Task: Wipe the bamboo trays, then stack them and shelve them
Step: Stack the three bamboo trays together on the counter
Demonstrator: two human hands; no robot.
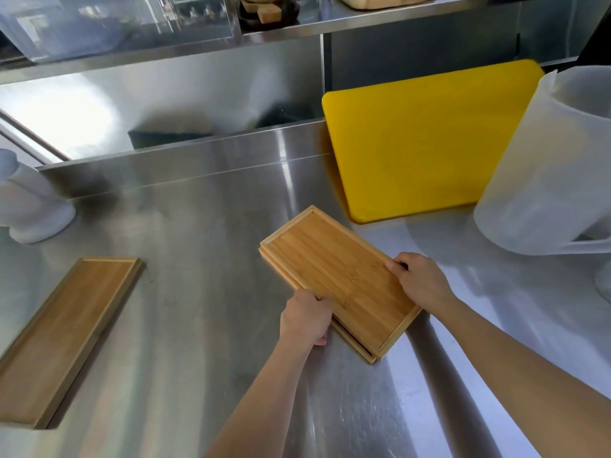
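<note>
A small stack of bamboo trays (334,269) lies at an angle in the middle of the steel counter, the top tray sitting slightly askew on the one below. My left hand (305,317) grips the stack's near-left long edge. On the opposite long edge, my right hand (421,280) holds the rim with the thumb on top. Another bamboo tray (62,332) lies alone on the counter at the far left, untouched. No cloth is in view.
A yellow cutting board (426,137) leans against the back wall. A translucent plastic jug (545,166) stands at the right, close to my right arm. A white container (29,206) sits at the left edge. A steel shelf (297,31) overhead holds wooden items.
</note>
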